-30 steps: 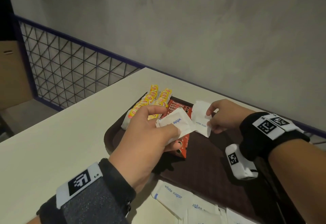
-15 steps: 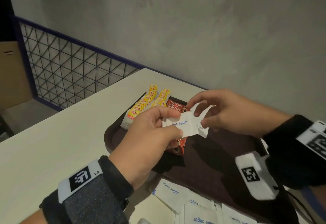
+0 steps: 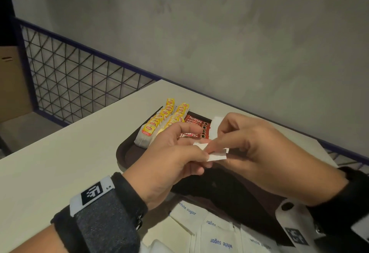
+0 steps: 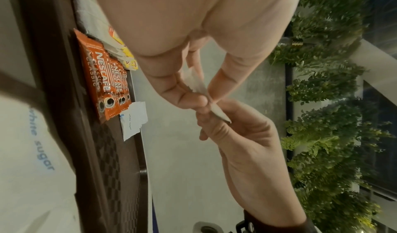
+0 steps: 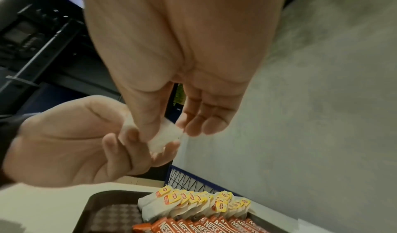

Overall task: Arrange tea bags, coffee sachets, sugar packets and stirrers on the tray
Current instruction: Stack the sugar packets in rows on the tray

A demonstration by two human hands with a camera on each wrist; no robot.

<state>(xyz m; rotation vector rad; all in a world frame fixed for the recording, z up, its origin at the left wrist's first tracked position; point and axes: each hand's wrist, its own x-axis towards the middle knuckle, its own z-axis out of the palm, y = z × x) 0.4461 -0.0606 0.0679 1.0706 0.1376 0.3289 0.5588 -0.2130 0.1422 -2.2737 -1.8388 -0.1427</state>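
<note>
A dark brown tray (image 3: 122, 149) holds rows of yellow-tagged tea bags (image 3: 165, 117), red coffee sachets (image 3: 194, 123) and one white sugar packet (image 3: 216, 127) beside them. Above the tray, my left hand (image 3: 196, 145) pinches a white sugar packet (image 3: 217, 156) between thumb and fingers. My right hand (image 3: 221, 150) pinches the same packet from the other side. The left wrist view shows the packet (image 4: 198, 83) edge-on between both hands, above the sachets (image 4: 105, 80). In the right wrist view the packet (image 5: 165, 134) hangs over the tea bags (image 5: 193, 201).
Several loose white sugar packets (image 3: 219, 238) lie on the pale table (image 3: 60, 163) at the near edge of the tray. A grey wall and a blue-framed wire mesh panel (image 3: 69, 79) border the table. No stirrers are in view.
My right hand left a sugar packet on the tray beside the coffee sachets, came back toward me and took hold of the packet in my left hand.
</note>
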